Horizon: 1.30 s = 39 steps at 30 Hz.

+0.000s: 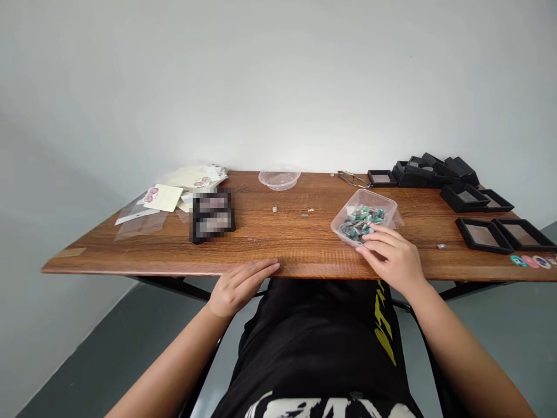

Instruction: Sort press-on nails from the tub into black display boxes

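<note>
My left hand [244, 284] lies open at the table's front edge, its fingers stretched out together and nothing in it. At the near right corner of a clear plastic container [386, 201], my right hand [395, 255] has its fingers apart. Its index finger reaches over the rim to the small shiny green and grey pieces [360, 219] heaped inside, while the thumb is near the outside of the front corner. I see nothing held between these fingers. A few small loose pieces [305, 215] lie on the table left of the container.
The wooden table [261, 252] carries a pixelated black case [212, 215], cards [163, 197] and clear bags [143, 223] on the left. A round clear lid or bowl [279, 177] and tweezers-like metal tool [353, 179] lie behind. Several black framed boxes [481, 235] and round stickers [530, 261] occupy the right.
</note>
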### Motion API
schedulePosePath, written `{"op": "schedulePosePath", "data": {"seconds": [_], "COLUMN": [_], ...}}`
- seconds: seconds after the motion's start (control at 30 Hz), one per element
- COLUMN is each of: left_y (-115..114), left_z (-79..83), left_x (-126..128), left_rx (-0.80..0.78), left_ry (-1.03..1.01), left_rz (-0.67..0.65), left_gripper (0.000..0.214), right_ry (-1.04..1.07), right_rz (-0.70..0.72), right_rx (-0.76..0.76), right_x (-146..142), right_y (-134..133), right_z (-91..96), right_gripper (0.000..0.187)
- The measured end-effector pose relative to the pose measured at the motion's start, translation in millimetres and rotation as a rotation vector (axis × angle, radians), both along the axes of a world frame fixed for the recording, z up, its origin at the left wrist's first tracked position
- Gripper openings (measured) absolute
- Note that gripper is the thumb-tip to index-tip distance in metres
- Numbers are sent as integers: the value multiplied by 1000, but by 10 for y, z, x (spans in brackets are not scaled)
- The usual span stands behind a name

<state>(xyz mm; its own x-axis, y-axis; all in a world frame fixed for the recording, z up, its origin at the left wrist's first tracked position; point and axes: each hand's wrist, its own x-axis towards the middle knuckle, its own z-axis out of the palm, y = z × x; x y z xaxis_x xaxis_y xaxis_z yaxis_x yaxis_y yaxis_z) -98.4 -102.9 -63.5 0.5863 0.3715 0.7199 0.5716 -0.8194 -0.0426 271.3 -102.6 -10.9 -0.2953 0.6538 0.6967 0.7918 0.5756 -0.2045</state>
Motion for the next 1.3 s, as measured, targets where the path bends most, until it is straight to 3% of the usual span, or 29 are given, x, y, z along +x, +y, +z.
{"op": "schedulePosePath", "data": {"seconds": [0.2,0.4,0.47,0.57,0.7,0.8,0.9,1.07,1.2,1.3], "left_y": [343,825,950,1028,1006,1027,1101,1150,1137,1144], "left_z": [250,739,823,827,762,737,694,495,340,312], "left_x": [388,1220,1429,1536,1372,1093,702,189,168,216], "left_rx": [2,-122,-188,-284,-353,-360,-385,-503,-598,-626], "left_ry": [-131,-159,-117,-97,-138,-143,-127,23,164,211], "left_rz": [-13,-71,-100,-116,-97,-37,109,266,250,223], "left_gripper": [37,24,27,29,40,45,45,58,57,51], "right_ry": [-7,-17,-18,22,62,16,-5,-29,-116,-154], "right_rz": [23,52,55,-41,-470,-570,-628,-632,-501,-426], "right_rx": [4,25,39,69,-50,-173,-240,-259,-282,-255], "right_x": [-220,-352,-260,128,869,1245,1358,1278,1198,1142], "right_y": [11,-45,-79,-126,-194,-231,-220,-165,-222,-313], "right_z": [-64,-39,27,117,44,-146,-316,-380,-368,-377], "right_gripper": [19,17,21,25,37,51,52,54,54,55]}}
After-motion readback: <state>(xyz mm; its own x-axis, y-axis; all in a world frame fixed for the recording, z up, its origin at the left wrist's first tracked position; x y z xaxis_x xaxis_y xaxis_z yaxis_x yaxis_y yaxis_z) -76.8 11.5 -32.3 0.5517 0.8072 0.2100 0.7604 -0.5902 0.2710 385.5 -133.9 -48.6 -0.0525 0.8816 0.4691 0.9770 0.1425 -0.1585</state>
